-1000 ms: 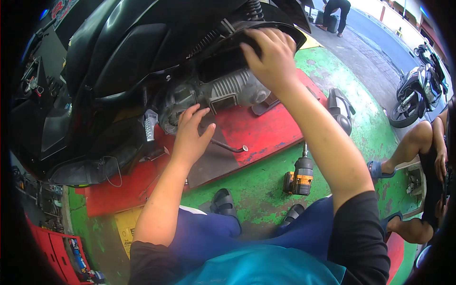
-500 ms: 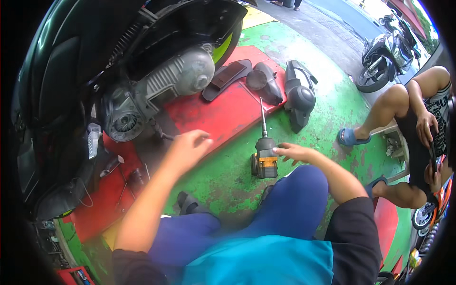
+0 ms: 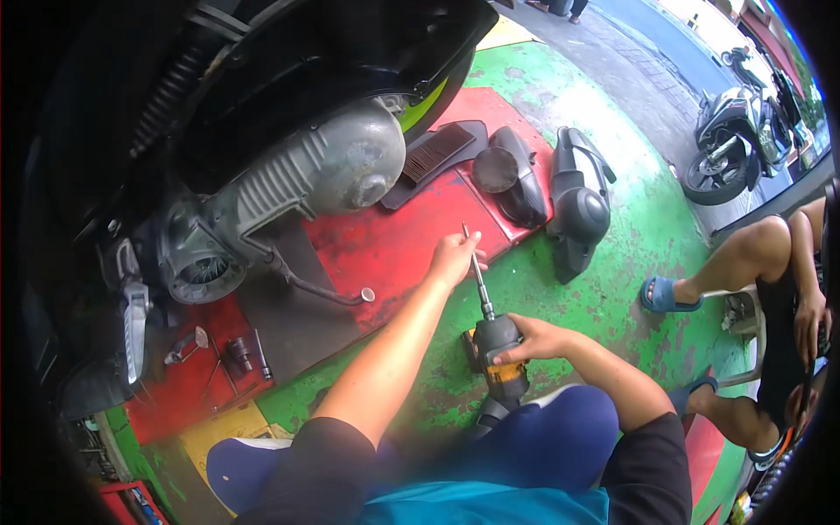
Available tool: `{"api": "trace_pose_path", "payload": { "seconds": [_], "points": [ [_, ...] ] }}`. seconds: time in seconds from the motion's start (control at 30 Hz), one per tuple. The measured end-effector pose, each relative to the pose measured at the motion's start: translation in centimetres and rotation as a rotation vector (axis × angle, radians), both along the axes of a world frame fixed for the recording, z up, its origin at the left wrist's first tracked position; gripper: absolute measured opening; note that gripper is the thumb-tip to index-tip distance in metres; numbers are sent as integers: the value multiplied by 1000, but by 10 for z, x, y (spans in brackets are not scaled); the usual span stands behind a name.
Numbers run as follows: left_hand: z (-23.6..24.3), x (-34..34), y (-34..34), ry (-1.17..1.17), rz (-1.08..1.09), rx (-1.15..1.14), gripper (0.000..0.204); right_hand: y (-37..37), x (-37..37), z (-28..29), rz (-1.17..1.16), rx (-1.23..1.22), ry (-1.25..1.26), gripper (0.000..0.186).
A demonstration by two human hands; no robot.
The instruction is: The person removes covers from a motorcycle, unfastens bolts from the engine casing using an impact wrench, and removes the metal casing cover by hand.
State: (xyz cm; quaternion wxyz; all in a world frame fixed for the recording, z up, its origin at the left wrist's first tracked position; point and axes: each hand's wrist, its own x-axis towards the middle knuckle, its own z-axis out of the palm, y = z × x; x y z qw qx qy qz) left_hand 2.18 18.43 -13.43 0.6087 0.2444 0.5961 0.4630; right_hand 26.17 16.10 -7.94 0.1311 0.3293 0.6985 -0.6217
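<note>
The left hand [image 3: 451, 262], off the tool half a second ago, now pinches the long silver metal bit [image 3: 484, 295] while the right hand [image 3: 541, 339] has wrapped round the black-and-yellow power driver [image 3: 495, 334], two-handed, near side of the flat red platform [image 3: 411, 241].

Left hand [image 3: 452, 261] on bit [image 3: 485, 302], right hand [image 3: 538, 338] around power drill [image 3: 496, 334]
</note>
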Motion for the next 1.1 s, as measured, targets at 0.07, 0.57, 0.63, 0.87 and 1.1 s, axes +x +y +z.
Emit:
{"api": "trace_pose_path", "payload": {
  "seconds": [0.07, 0.57, 0.63, 0.87, 1.1],
  "points": [
    [8, -2, -5, -38, 13, -9, 37, -3, 11, -12, 22, 70, -48, 95],
    [-1, -34, -38, 259, 194, 145, 26, -96, 39, -112, -280, 587, 398, 63],
    [8, -79, -92, 343, -218, 83, 27, -96, 30, -145, -214, 873, 361, 63],
    [75, -225, -308, 985, -938, -531, 31, -70, 3, -200, -535, 758, 226, 59],
    [89, -298, -443, 1290, -442, -623, 25, -35, 56, -171, -585, 743, 484, 27]
  ]
}}
